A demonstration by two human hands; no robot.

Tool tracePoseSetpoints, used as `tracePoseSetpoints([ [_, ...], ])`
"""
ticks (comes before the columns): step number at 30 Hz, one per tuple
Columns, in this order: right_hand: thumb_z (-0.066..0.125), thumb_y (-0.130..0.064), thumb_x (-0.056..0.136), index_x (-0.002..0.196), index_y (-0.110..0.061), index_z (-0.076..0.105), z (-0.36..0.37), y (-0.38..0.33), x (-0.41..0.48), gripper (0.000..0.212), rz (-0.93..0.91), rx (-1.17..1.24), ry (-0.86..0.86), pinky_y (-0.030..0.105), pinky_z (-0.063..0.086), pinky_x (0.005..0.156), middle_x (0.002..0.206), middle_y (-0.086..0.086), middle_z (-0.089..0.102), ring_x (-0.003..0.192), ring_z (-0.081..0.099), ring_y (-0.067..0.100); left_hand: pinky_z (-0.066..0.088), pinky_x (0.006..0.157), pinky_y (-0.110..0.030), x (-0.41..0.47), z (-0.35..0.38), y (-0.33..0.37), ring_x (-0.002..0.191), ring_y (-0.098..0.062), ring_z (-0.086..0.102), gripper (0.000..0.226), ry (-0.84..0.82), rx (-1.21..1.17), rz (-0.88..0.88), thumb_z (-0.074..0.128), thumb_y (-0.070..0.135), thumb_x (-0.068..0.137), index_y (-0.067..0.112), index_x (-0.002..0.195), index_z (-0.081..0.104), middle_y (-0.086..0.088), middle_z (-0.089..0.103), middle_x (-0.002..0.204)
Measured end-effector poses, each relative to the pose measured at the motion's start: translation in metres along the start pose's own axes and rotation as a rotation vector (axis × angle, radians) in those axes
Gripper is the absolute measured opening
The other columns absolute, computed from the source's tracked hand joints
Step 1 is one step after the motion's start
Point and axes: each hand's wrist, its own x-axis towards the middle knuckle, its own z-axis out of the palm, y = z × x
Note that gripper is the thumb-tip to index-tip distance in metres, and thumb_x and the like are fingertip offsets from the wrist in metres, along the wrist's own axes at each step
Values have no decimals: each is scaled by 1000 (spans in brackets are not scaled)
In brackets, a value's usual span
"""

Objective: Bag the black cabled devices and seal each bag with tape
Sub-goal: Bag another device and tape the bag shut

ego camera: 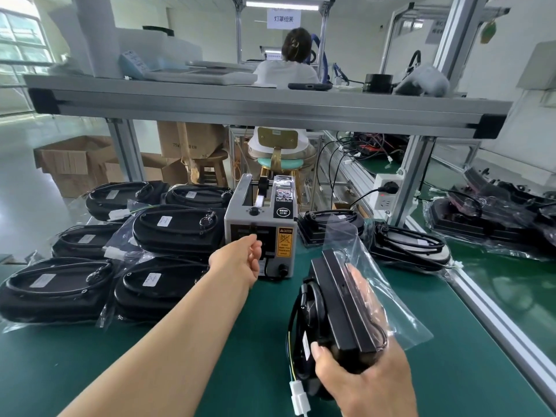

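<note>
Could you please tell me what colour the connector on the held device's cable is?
The connector is white, clearest in the head view.

Green bench [90,371], aluminium shelf [270,106] overhead, cardboard boxes [75,164], window [18,46] left.

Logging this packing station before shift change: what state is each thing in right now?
tape dispenser: upright, roll loaded.
bag: flap loose, no tape seen.
held device: inside the bag, tilted.
left hand: at the tape dispenser's front outlet; any pinch on tape hidden.
right hand: grips the held device through the bag.
devices at left: bagged, piled.
power socket: plug in, red light lit.
</note>
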Motion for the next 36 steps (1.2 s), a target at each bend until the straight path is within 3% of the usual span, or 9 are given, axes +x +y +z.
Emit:
tracePoseSetpoints([
  [3, 89, -1, 60, 68, -17, 64, -2, 0, -1, 31, -6, -4, -23, 8, 46, 54, 65, 4, 71, 60, 67, 11, 31, 32, -12, 0, 7, -1, 32, -2, 47, 5, 38, -95, 33, 67, 13, 91, 10, 93, 63, 3, 59, 55],
  [7, 85, 8, 60, 73, -33, 71, -6, -9, -4, 45, -81, 18, -56, 3, 45, 54, 66, -1, 73, 57, 67, 6, 33, 35, -16, -17, -3, -6, 35, -3, 45, 19, 10, -56, 195, 66, 10, 88, 14, 71, 58, 6, 55, 47],
  [10, 84, 8, 63, 93, -47, 66, -8, -14, -6, 65, -126, 52, -104, 1, 45, 57, 71, -8, 74, 60, 68, 0, 40, 44, -18, -53, -26, -9, 45, -5, 47, 23, -214, 97, 370, 68, 14, 90, 17, 67, 64, 4, 57, 59],
  [13, 78, -9, 58, 115, -47, 60, -6, -16, -8, 71, -189, 66, -119, -1, 45, 62, 83, -21, 75, 71, 68, -8, 45, 53, -17, -98, -46, -12, 55, -8, 48, 27, -516, 264, 506, 64, 19, 93, 21, 67, 68, 1, 57, 67],
  [17, 76, 7, 66, 135, -44, 48, -4, -12, -9, 91, -221, 51, -158, 1, 47, 74, 106, -32, 70, 92, 68, -9, 44, 61, -16, -151, -56, -17, 64, -11, 46, 21, -693, 491, 609, 69, 42, 77, 24, 68, 65, 0, 52, 70],
  [20, 75, 5, 70, 137, -53, 43, -3, -10, -12, 94, -229, 22, -151, 8, 52, 70, 105, -30, 70, 86, 70, -2, 42, 59, -10, -167, -50, -23, 62, -5, 47, 23, -720, 606, 679, 76, 41, 80, 24, 70, 67, 7, 54, 64],
  [25, 68, -8, 65, 127, -70, 44, -1, -14, -14, 90, -224, 55, -151, 10, 53, 67, 99, -28, 72, 81, 71, 1, 48, 70, -19, -165, -44, -26, 71, -8, 59, 16, -661, 720, 701, 70, 31, 85, 18, 75, 71, -1, 68, 75],
  [30, 67, -3, 67, 118, -78, 44, 1, -11, -14, 94, -223, 47, -174, 21, 57, 70, 98, -13, 72, 82, 68, 22, 48, 66, -11, -165, -43, -24, 70, -5, 60, 13, -648, 754, 689, 73, 28, 83, 19, 73, 73, -1, 70, 74],
  [36, 66, -5, 67, 119, -78, 44, 6, -10, -14, 92, -214, 78, -186, 28, 61, 72, 99, -9, 74, 80, 70, 23, 47, 63, -9, -163, -44, -28, 66, -6, 57, 13, -587, 738, 695, 74, 30, 79, 20, 71, 74, -4, 68, 71],
])
